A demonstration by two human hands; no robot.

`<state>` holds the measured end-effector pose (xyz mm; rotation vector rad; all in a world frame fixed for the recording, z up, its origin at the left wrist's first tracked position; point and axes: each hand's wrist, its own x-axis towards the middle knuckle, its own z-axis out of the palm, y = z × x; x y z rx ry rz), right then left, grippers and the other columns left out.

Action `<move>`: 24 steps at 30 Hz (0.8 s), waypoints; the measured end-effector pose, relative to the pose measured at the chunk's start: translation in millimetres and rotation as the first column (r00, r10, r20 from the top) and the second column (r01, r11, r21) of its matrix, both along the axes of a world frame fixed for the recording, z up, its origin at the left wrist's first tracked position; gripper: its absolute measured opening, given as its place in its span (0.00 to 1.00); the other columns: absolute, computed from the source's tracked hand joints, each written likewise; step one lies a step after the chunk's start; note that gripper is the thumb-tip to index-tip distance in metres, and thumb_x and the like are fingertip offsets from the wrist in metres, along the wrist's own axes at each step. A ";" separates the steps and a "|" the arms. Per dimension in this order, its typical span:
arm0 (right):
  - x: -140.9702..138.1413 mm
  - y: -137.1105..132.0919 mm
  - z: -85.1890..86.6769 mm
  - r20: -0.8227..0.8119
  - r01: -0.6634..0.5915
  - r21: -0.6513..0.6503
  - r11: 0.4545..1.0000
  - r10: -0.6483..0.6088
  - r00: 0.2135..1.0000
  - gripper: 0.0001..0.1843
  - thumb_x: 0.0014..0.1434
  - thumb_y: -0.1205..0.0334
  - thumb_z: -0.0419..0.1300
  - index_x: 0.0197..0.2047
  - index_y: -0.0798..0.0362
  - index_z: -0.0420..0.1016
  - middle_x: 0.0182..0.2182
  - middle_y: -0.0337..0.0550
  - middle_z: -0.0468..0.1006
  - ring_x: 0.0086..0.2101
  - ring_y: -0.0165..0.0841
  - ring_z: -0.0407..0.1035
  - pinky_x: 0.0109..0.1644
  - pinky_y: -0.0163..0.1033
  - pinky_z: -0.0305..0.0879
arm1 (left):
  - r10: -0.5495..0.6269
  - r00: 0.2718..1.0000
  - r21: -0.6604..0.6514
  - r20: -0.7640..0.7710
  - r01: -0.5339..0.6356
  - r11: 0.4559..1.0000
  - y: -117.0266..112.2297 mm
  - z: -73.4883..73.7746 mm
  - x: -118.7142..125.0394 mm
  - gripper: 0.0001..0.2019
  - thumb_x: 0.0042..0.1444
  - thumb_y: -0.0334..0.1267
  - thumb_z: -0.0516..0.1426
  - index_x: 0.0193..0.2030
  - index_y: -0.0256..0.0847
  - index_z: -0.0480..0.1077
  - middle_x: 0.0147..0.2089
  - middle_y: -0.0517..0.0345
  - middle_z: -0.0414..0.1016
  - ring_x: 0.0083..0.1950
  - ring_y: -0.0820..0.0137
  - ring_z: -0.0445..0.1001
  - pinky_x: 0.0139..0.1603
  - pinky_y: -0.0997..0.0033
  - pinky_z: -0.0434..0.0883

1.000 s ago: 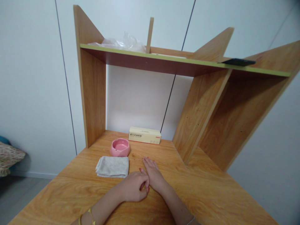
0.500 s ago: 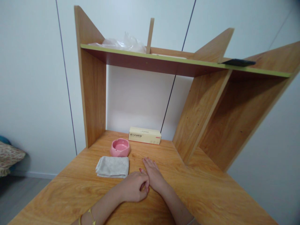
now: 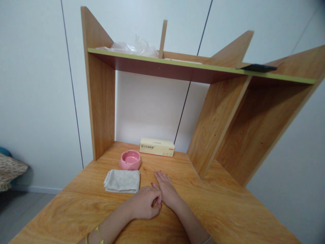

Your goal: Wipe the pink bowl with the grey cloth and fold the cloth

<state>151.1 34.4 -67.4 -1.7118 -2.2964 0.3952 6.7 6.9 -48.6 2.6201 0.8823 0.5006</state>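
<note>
My left hand (image 3: 146,202) rests on the wooden desk (image 3: 218,217), loosely curled with the thumb bent toward the fingers. No object shows in it, and its knuckles touch the side of my right hand (image 3: 166,190). Palm down and flat, my right hand lies with its fingers stretched forward. A folded grey cloth (image 3: 122,181) lies just beyond my left hand, to the left. Behind the cloth stands a pink faceted ashtray (image 3: 130,160) with a notched rim. Farther back, a pale yellow cardboard box (image 3: 156,147) with printed writing sits near the wall.
A wooden shelf unit (image 3: 162,66) rises from the back of the desk. Its upper board holds a clear plastic bag (image 3: 137,46) and a flat dark object (image 3: 259,68). An upright divider (image 3: 215,125) stands at the right. Patterned fabric (image 3: 11,169) shows at far left.
</note>
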 end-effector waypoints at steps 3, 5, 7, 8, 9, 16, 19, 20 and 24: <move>-0.1 0.2 -1.0 0.001 0.000 0.004 1.000 0.000 1.000 0.32 0.61 0.50 0.40 0.62 0.63 0.50 0.61 0.51 0.50 0.61 0.38 0.39 0.63 0.46 0.34 | -0.001 1.000 -0.008 -0.005 0.001 1.000 0.0 0.3 -0.2 0.02 0.48 0.30 0.51 0.28 0.40 0.62 0.28 0.60 0.69 0.31 0.72 0.67 0.34 0.77 0.63; -0.3 0.2 -1.0 0.004 0.002 0.002 1.000 -0.002 1.000 0.32 0.61 0.50 0.39 0.62 0.63 0.50 0.61 0.52 0.50 0.61 0.38 0.39 0.62 0.46 0.34 | 0.001 1.000 -0.010 -0.006 -0.001 1.000 -0.2 0.4 -0.2 0.02 0.48 0.30 0.51 0.28 0.40 0.62 0.28 0.60 0.69 0.31 0.72 0.67 0.34 0.77 0.62; -0.5 0.1 -0.4 0.003 0.001 -0.001 1.000 -0.001 1.000 0.32 0.61 0.50 0.40 0.62 0.64 0.50 0.61 0.52 0.50 0.61 0.39 0.39 0.62 0.46 0.34 | 0.000 1.000 -0.003 0.002 0.000 1.000 -0.4 0.2 -0.2 0.02 0.48 0.30 0.51 0.27 0.40 0.62 0.27 0.60 0.69 0.31 0.72 0.67 0.33 0.77 0.62; -0.5 -0.1 0.0 0.002 0.000 -0.002 1.000 0.000 1.000 0.32 0.61 0.50 0.40 0.62 0.64 0.50 0.61 0.52 0.50 0.61 0.39 0.39 0.62 0.46 0.34 | 0.001 1.000 0.002 0.009 -0.001 1.000 -0.4 0.0 -0.1 0.02 0.48 0.30 0.51 0.27 0.40 0.62 0.27 0.61 0.69 0.31 0.72 0.67 0.33 0.78 0.62; -0.6 -0.3 0.5 0.001 -0.001 -0.002 1.000 0.001 1.000 0.32 0.61 0.50 0.40 0.62 0.64 0.51 0.61 0.52 0.50 0.61 0.39 0.39 0.62 0.46 0.34 | 0.003 1.000 0.006 0.018 -0.003 1.000 -0.3 -0.2 -0.1 0.02 0.47 0.30 0.51 0.27 0.40 0.62 0.27 0.61 0.69 0.30 0.72 0.67 0.32 0.78 0.62; -0.5 -1.1 1.9 0.001 -0.001 -0.009 1.000 0.001 1.000 0.32 0.61 0.50 0.39 0.62 0.64 0.51 0.61 0.53 0.49 0.61 0.39 0.39 0.62 0.46 0.34 | 0.009 1.000 0.015 0.027 -0.009 1.000 -0.3 -0.7 0.0 0.02 0.47 0.30 0.51 0.26 0.40 0.62 0.26 0.61 0.69 0.30 0.73 0.67 0.32 0.78 0.62; -0.6 -0.9 1.3 -0.004 0.000 -0.006 1.000 0.000 1.000 0.32 0.61 0.50 0.39 0.62 0.63 0.50 0.61 0.51 0.49 0.61 0.39 0.39 0.63 0.46 0.34 | 0.010 1.000 0.011 0.019 -0.011 1.000 -0.9 0.2 0.1 0.02 0.48 0.30 0.51 0.26 0.40 0.62 0.27 0.61 0.69 0.30 0.73 0.67 0.32 0.78 0.62; -0.5 -0.7 1.0 -0.004 0.000 -0.007 1.000 0.000 1.000 0.32 0.61 0.50 0.39 0.62 0.63 0.50 0.62 0.51 0.49 0.61 0.39 0.39 0.63 0.46 0.34 | 0.010 1.000 0.008 0.018 -0.010 1.000 -1.1 0.5 0.1 0.02 0.48 0.30 0.51 0.26 0.40 0.62 0.27 0.61 0.69 0.30 0.73 0.67 0.32 0.78 0.62; -0.2 -0.4 0.4 0.000 -0.001 -0.011 1.000 0.001 1.000 0.32 0.61 0.49 0.39 0.62 0.63 0.50 0.62 0.51 0.49 0.61 0.39 0.38 0.63 0.46 0.34 | 0.007 1.000 0.000 0.026 -0.007 1.000 -1.1 0.9 -0.1 0.02 0.47 0.30 0.51 0.27 0.40 0.62 0.26 0.61 0.68 0.30 0.73 0.66 0.31 0.79 0.61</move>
